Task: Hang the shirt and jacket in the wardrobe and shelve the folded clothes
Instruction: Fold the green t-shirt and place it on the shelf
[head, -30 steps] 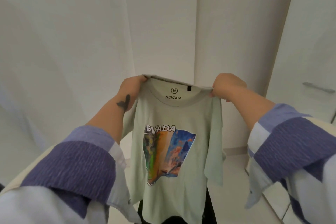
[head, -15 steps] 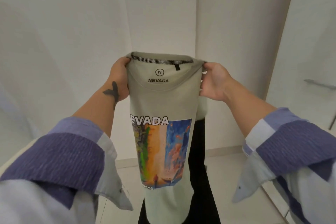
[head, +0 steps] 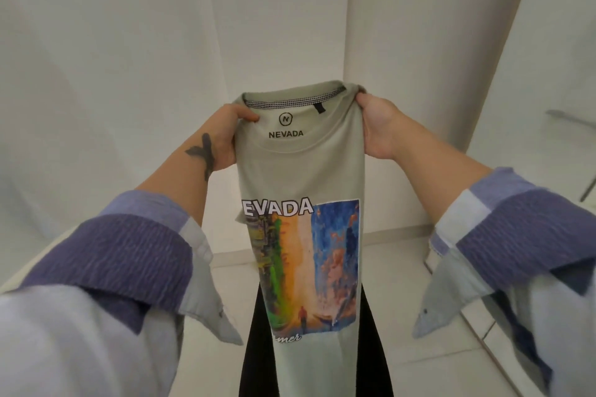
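a pale green nevada t-shirt, its sides folded in to a narrow strip, hangs in mid-air before the white wardrobe doors. the left hand and right hand each grip a side of it by the collar, above the tiled floor.

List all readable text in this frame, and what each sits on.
"NEVADA": inside neck print of the T-shirt, under a circled "N" logo.
"EVADA": white lettering above the chest graphic; the first letter is folded out of view.
"...mer": script under the graphic, start hidden.
Black neck tab: no readable text.
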`<action>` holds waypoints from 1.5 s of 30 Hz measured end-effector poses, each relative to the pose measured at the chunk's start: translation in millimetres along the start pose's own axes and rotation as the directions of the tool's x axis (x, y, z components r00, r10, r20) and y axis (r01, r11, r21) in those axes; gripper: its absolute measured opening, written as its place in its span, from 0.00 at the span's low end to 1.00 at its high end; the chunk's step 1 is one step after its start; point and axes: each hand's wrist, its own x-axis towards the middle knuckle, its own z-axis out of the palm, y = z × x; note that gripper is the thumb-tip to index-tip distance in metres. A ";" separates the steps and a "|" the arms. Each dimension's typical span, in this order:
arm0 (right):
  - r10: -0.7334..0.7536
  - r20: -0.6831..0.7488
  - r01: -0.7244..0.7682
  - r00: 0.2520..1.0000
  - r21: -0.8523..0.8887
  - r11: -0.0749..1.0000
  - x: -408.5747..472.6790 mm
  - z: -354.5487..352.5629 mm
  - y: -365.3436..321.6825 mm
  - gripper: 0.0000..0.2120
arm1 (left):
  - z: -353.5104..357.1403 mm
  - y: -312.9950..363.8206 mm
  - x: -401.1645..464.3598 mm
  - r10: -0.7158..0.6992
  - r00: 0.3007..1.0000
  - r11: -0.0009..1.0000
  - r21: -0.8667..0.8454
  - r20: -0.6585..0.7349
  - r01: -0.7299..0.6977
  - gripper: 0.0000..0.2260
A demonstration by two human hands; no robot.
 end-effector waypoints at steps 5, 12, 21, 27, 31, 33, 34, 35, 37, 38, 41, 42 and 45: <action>-0.032 -0.109 0.035 0.994 0.022 0.999 46.1 6.3 18.1 0.18 | -0.3 -6.1 37.2 -0.017 1.000 1.000 0.020 0.000 0.017 0.10; -0.147 -0.114 0.162 0.982 0.128 0.978 68.9 6.2 -1.7 0.17 | 2.5 19.1 57.8 0.124 0.991 0.992 0.011 0.058 -0.125 0.11; -0.051 -0.179 0.072 0.983 0.114 0.991 38.1 -12.6 76.3 0.20 | 1.4 -59.4 22.7 0.058 0.995 0.998 -0.030 0.081 -0.056 0.12; 0.142 -0.168 -0.125 0.975 0.108 0.986 -34.1 -44.9 169.7 0.18 | 2.7 -154.6 -37.4 -0.152 0.988 0.988 -0.011 0.026 0.152 0.15; 0.302 -0.191 -0.289 0.934 0.094 0.953 -100.6 -70.0 242.5 0.15 | 4.6 -226.5 -93.4 -0.368 0.930 0.930 0.017 0.026 0.367 0.10; 0.374 -0.203 -0.365 0.905 0.079 0.928 -135.0 -79.1 276.1 0.14 | 3.7 -264.7 -117.9 -0.471 0.881 0.882 0.031 0.033 0.470 0.13; 0.412 -0.213 -0.404 0.886 0.081 0.911 -149.4 -84.2 293.3 0.14 | 3.5 -283.1 -129.5 -0.517 0.855 0.856 0.038 0.031 0.516 0.16; 0.451 -0.220 -0.444 0.865 0.084 0.892 -160.9 -89.2 309.8 0.14 | 3.1 -299.8 -139.0 -0.555 0.831 0.831 0.041 0.026 0.554 0.18; 0.521 -0.228 -0.518 0.823 0.077 0.852 -180.0 -96.4 337.7 0.15 | 3.7 -326.3 -155.9 -0.611 0.792 0.792 0.031 0.007 0.610 0.18; 0.544 -0.234 -0.542 0.806 0.076 0.837 -186.9 -98.9 347.8 0.15 | 3.6 -336.2 -162.2 -0.626 0.780 0.780 0.020 0.000 0.625 0.16; 0.586 -0.258 -0.591 0.768 0.068 0.804 -190.8 -101.5 364.7 0.12 | -0.4 -355.1 -168.6 -0.632 0.775 0.774 -0.042 0.004 0.632 0.15; 0.587 -0.261 -0.592 0.767 0.065 0.803 -187.6 -100.9 366.2 0.11 | -2.9 -358.9 -165.5 -0.621 0.784 0.782 -0.071 -0.001 0.619 0.15; 0.539 -0.281 -0.554 0.794 0.031 0.832 -164.2 -100.5 372.4 0.12 | -7.3 -366.8 -141.6 -0.565 0.822 0.823 -0.115 -0.069 0.556 0.17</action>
